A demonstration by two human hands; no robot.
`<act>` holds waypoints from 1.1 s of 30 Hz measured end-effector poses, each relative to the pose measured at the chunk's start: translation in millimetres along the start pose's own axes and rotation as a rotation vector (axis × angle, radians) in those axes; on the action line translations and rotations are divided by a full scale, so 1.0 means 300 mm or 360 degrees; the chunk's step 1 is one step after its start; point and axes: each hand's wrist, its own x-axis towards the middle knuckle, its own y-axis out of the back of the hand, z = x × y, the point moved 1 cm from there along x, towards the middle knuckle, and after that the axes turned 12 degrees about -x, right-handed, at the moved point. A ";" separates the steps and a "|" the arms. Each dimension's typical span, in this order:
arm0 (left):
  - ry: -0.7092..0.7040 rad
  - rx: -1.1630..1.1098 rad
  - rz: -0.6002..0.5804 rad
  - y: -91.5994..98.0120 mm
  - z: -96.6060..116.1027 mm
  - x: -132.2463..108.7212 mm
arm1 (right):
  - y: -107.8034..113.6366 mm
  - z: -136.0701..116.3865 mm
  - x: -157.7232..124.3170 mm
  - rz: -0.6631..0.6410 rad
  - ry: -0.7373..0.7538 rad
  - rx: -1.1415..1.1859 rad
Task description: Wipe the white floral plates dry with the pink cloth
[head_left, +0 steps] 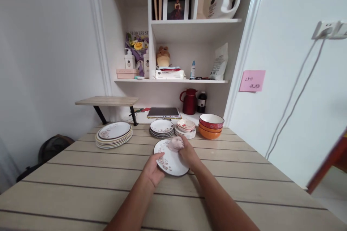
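The left hand (154, 169) holds a white plate (170, 158) with a brown floral pattern by its near left rim, thumb on top, its grip closed on the edge. The plate sits tilted just above the slatted wooden counter (81, 173), near its middle. The right hand (188, 153) presses a bunched pinkish cloth (176, 143) against the plate's far upper face, its grip closed on the cloth.

Behind the plate, along the counter's far edge, stand four piles: a stack of large plates (114, 134) to the left, a smaller stack of dark-rimmed plates (162, 128) in the middle, a low pile of small dishes (185, 128) just beside it, and nested bowls (211, 125), red over orange, to the right.

Past the counter a closed laptop (163, 112) lies on a lower ledge, with a red jug (189, 101) and a dark bottle (201, 101) to its right. On the shelf above, a purple bouquet wrapper (138, 45) reads "FLOWERS ST", the rest being hidden. Two white pump bottles (129, 59) carry labels too small to read. A pink sticky note (252, 81) on the right wall bears handwriting starting "250"; the second line is illegible. A framed picture (176, 5) and a white kettle (225, 0) stand on the top shelf.
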 end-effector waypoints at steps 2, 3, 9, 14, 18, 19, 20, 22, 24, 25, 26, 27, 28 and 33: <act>0.0029 -0.0021 0.0016 0.025 -0.018 0.007 | 0.011 -0.009 -0.010 0.0035 0.0009 -0.0345; 0.0029 -0.0031 0.0016 0.033 -0.026 0.009 | 0.017 -0.014 -0.016 0.0025 -0.0004 -0.0441; -0.0076 -0.0089 -0.0080 0.029 -0.042 -0.011 | 0.064 -0.032 -0.045 -0.0179 0.0063 -0.0697; -0.0096 -0.0165 -0.0075 0.032 -0.041 -0.018 | 0.080 -0.045 -0.056 -0.0158 0.0006 -0.0965; -0.0121 -0.0249 -0.0130 0.047 -0.044 -0.007 | 0.060 -0.073 -0.059 -0.0086 0.0149 -0.1018; -0.0120 -0.0270 -0.0167 0.050 -0.045 -0.005 | 0.054 -0.076 -0.058 -0.0065 0.0187 -0.1029; -0.0112 -0.0287 -0.0199 0.052 -0.046 -0.003 | 0.050 -0.077 -0.057 -0.0046 0.0220 -0.1034; -0.0087 -0.0299 -0.0227 0.054 -0.049 0.000 | 0.043 -0.072 -0.053 -0.0046 0.0279 -0.0992; -0.0085 -0.0286 -0.0217 0.054 -0.050 -0.001 | 0.040 -0.059 -0.046 -0.0049 0.0277 -0.0900; -0.0092 -0.0277 -0.0205 0.053 -0.050 -0.002 | 0.039 -0.052 -0.041 -0.0040 0.0256 -0.0852; -0.0098 -0.0268 -0.0189 0.052 -0.051 -0.003 | 0.040 -0.045 -0.037 -0.0025 0.0232 -0.0810; -0.0101 -0.0262 -0.0176 0.050 -0.051 -0.004 | 0.040 -0.039 -0.033 -0.0007 0.0216 -0.0773; -0.0102 -0.0262 -0.0166 0.049 -0.051 -0.006 | 0.041 -0.035 -0.030 0.0008 0.0217 -0.0741; -0.0083 -0.0269 -0.0172 0.042 -0.052 -0.012 | 0.059 -0.028 -0.033 -0.0078 0.0353 -0.0623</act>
